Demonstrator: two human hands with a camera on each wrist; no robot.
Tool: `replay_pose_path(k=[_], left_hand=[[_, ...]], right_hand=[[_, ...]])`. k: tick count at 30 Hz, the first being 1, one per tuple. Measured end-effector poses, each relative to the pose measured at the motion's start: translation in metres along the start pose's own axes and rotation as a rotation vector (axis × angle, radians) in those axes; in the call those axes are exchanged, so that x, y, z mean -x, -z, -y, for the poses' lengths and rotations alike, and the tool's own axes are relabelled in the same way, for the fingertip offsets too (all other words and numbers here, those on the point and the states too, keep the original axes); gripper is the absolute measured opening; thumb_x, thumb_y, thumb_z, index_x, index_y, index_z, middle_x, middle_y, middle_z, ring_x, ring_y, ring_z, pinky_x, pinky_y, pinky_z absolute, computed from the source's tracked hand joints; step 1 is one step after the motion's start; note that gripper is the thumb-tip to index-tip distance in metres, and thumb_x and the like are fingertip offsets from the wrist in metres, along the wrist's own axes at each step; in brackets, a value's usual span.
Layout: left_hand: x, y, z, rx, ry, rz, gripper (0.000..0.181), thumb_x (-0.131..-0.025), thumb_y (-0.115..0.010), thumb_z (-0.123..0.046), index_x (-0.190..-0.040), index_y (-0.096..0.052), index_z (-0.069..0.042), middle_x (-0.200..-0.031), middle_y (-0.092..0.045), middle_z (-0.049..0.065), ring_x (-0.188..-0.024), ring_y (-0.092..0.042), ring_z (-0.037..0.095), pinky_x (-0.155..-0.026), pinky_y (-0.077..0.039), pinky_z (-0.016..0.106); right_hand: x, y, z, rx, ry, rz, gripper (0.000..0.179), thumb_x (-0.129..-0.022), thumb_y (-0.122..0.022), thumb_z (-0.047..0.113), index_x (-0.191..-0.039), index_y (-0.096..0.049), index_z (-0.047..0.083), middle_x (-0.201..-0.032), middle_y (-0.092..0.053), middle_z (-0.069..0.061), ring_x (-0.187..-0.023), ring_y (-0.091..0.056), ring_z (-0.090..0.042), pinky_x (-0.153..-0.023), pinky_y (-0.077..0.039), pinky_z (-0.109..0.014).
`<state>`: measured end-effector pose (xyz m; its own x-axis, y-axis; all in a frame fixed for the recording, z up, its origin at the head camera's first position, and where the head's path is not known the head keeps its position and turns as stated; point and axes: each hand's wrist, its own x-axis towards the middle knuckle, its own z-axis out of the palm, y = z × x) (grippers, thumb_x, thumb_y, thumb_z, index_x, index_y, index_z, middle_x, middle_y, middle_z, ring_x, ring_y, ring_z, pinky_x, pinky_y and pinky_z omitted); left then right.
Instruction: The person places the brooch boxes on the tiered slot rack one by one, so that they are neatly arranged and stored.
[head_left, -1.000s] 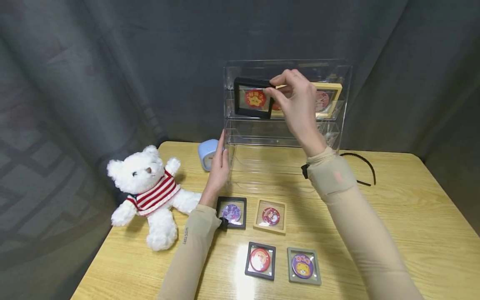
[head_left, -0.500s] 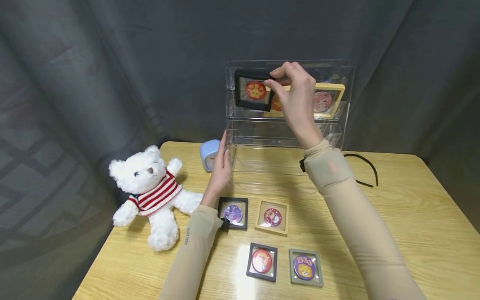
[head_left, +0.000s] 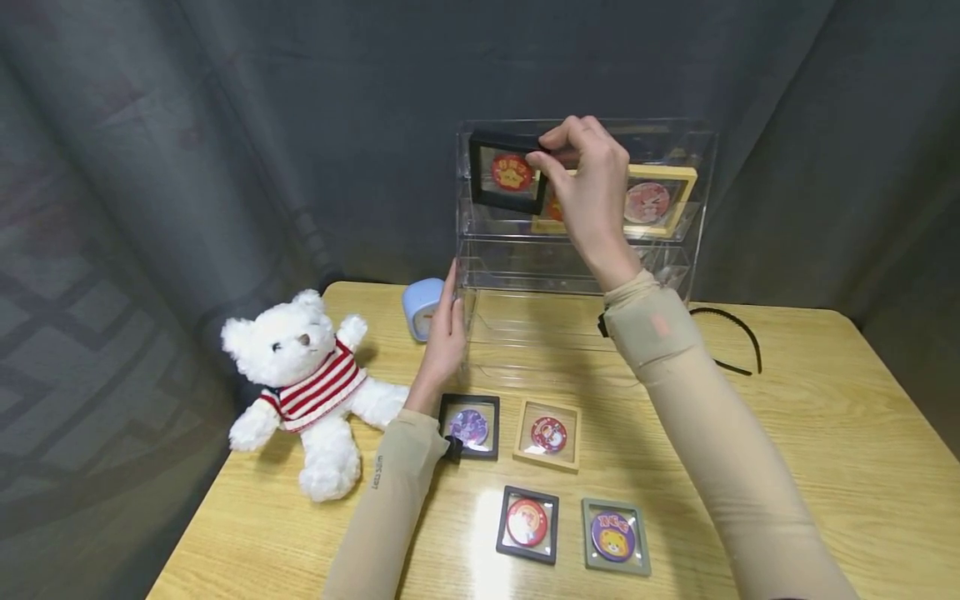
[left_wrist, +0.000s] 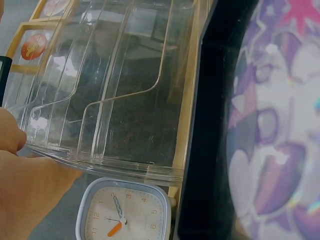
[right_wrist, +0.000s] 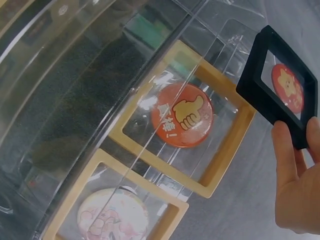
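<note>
My right hand [head_left: 592,183] pinches the right edge of a black display frame [head_left: 480,175] between thumb and fingers. Inside that frame is a red badge [right_wrist: 287,89] with a yellow star. The frame is tilted in front of the top tier of a clear acrylic display rack [head_left: 525,287], at its left end. My left hand [head_left: 444,337] lies with straight fingers along the rack's left side. Two yellow frames stand in the top tier: one with a thumbs-up badge [right_wrist: 182,115], the other with a pink badge [head_left: 647,203].
Before the rack lie a black frame [head_left: 493,429], a wooden-coloured frame [head_left: 576,437], a dark frame [head_left: 553,531] and a grey-green frame [head_left: 637,560], each holding a badge. A blue clock [head_left: 422,302] and a white teddy bear [head_left: 281,342] are left; a black headband [head_left: 750,333] lies right.
My right hand has raised the black frame a little against the top tier. The left hand stays at the rack's side, while the head view has shifted slightly.
</note>
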<state>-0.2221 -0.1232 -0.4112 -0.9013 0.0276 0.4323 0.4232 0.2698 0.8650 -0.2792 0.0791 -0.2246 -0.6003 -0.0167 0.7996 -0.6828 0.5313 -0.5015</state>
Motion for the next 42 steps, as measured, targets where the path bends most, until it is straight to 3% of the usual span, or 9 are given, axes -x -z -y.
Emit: replay_pose_path(k=[4,20,30,31,37,38,42], left_hand=[[0.0,-0.001,0.001,0.0,-0.005,-0.002,0.057,-0.117,-0.03,-0.004,-0.173,-0.016,-0.007,-0.177,-0.016,0.014,-0.161,-0.02,0.031,-0.131,-0.019,0.042],[0.001,0.0,-0.002,0.01,0.017,-0.002,0.059,-0.117,-0.029,-0.004,-0.173,-0.013,-0.01,-0.178,-0.014,0.011,-0.162,-0.017,0.026,-0.131,-0.018,0.038],[0.004,-0.001,0.0,0.041,-0.023,0.006,0.059,-0.117,-0.03,-0.006,-0.173,-0.013,-0.009,-0.178,-0.014,0.013,-0.162,-0.017,0.028,-0.131,-0.019,0.04],[0.002,-0.002,0.006,0.052,-0.039,0.003,0.059,-0.118,-0.03,-0.009,-0.174,-0.013,-0.011,-0.178,-0.014,0.012,-0.162,-0.017,0.028,-0.131,-0.019,0.04],[0.001,-0.003,0.012,0.055,-0.066,0.003,0.057,-0.119,-0.029,-0.016,-0.174,-0.015,-0.014,-0.178,-0.016,0.009,-0.161,-0.017,0.026,-0.131,-0.018,0.043],[0.003,-0.002,0.005,0.044,-0.05,0.008,0.057,-0.118,-0.03,-0.012,-0.174,-0.015,-0.012,-0.178,-0.016,0.01,-0.161,-0.018,0.026,-0.131,-0.019,0.045],[0.003,-0.003,0.003,0.023,-0.02,0.012,0.058,-0.118,-0.03,-0.01,-0.173,-0.014,-0.011,-0.178,-0.016,0.01,-0.161,-0.018,0.026,-0.131,-0.02,0.043]], right_hand=[[-0.003,0.0,0.004,0.03,-0.036,0.023,0.027,-0.097,-0.079,0.023,-0.102,-0.075,-0.003,-0.108,-0.072,-0.013,-0.098,-0.073,-0.025,-0.092,-0.059,-0.028],[-0.008,-0.012,0.007,0.077,-0.008,0.048,0.025,-0.098,-0.077,0.022,-0.104,-0.074,-0.002,-0.108,-0.07,-0.015,-0.102,-0.071,-0.028,-0.094,-0.059,-0.031],[-0.003,-0.018,-0.003,0.095,0.01,0.102,0.024,-0.098,-0.077,0.02,-0.103,-0.073,-0.003,-0.109,-0.07,-0.015,-0.104,-0.073,-0.028,-0.096,-0.059,-0.033],[-0.003,-0.018,-0.003,0.095,0.017,0.105,0.023,-0.098,-0.077,0.02,-0.103,-0.073,-0.003,-0.108,-0.07,-0.015,-0.104,-0.073,-0.029,-0.096,-0.059,-0.033],[0.001,-0.021,-0.005,0.106,0.026,0.135,0.022,-0.1,-0.075,0.019,-0.104,-0.074,-0.003,-0.111,-0.071,-0.016,-0.104,-0.073,-0.029,-0.094,-0.061,-0.034],[0.001,-0.022,-0.005,0.108,0.028,0.138,0.021,-0.1,-0.075,0.018,-0.104,-0.073,-0.003,-0.111,-0.071,-0.016,-0.104,-0.073,-0.029,-0.093,-0.061,-0.035],[0.004,-0.024,-0.005,0.119,0.038,0.14,0.02,-0.1,-0.075,0.017,-0.104,-0.073,-0.003,-0.111,-0.072,-0.017,-0.104,-0.073,-0.028,-0.092,-0.061,-0.036]])
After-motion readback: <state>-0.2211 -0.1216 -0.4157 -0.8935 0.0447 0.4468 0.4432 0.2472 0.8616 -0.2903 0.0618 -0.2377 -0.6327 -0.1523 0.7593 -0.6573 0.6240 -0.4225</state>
